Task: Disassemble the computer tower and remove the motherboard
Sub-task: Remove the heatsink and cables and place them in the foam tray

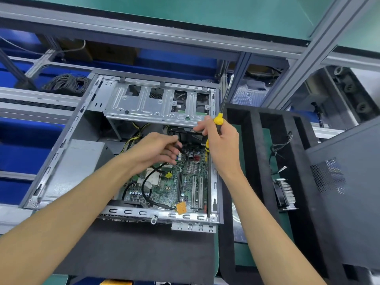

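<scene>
Green matting covered the desk, and grey aluminium framing with blue bins was seen behind it. On a black foam pad the computer tower was laid on its side with its side panel off, so that the green motherboard was exposed inside, in the near right part of the case. A silver drive cage was seen spanning the far end of the case. The left hand was held over the board with its fingers curled, a thin black cable being pinched at the fingertips. The right hand was clamped round the black-and-yellow handle of a screwdriver, whose shaft was pointed up and away; its forefinger and thumb were extended toward the edge of the drive cage. To the right, a black foam tray was placed, with a heatsink fan laid in one slot, and the dark perforated side panel was rested beside it.
</scene>
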`<state>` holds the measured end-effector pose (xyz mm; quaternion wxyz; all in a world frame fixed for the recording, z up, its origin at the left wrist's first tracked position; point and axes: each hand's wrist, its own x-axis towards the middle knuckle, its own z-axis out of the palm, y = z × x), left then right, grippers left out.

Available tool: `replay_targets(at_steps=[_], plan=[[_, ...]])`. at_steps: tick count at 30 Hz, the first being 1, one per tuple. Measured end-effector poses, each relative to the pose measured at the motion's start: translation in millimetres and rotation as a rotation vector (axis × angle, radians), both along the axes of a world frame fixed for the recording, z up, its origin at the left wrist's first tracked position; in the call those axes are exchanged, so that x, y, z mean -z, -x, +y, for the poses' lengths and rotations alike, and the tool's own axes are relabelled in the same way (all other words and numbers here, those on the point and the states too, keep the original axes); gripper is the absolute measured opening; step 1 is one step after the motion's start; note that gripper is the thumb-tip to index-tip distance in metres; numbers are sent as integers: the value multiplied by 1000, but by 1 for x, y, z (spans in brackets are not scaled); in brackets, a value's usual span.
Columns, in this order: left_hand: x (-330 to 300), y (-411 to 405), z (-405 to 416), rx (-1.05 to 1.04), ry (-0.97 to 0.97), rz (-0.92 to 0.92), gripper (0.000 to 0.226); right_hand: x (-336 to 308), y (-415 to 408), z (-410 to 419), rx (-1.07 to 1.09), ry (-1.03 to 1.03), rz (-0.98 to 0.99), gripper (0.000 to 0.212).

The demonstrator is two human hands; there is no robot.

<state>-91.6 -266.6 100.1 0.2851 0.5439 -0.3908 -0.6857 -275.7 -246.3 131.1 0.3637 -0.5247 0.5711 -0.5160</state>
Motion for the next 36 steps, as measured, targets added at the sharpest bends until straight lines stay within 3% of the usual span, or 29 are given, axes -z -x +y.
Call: replay_targets(at_steps=[2,4,6,9,12,16,19,24,30,34,36], plan=[[-1,2,3,-41,69,120,27,0,0,0,0,11,14,36],[-1,5,7,1,161,81,19,0,0,0,2,11,19,37],[3,6,12,197,300,-165,11,0,0,-1,1,10,25,37],[15,10,12,567,666,-806,49,1,0,0,4,10,46,38],[27,25,4,607,918,-1033,49,1,0,0,-1,6,58,38],[38,31,-8,615,990,-1131,23,2,0,0,-6,4,61,37],[42,33,-9,581,1039,-1129,18,2,-1,-1,-10,0,68,37],[44,38,-8,544,1173,-1191,22,3,-1,-2,-10,4,84,37],[46,38,-6,433,1099,-1072,22,3,0,-1,-6,2,96,37],[45,28,-6,614,1248,-1161,28,4,0,-2,-16,-13,90,37],[42,27,-7,673,1224,-1218,34,5,1,-3,-23,-18,85,37]])
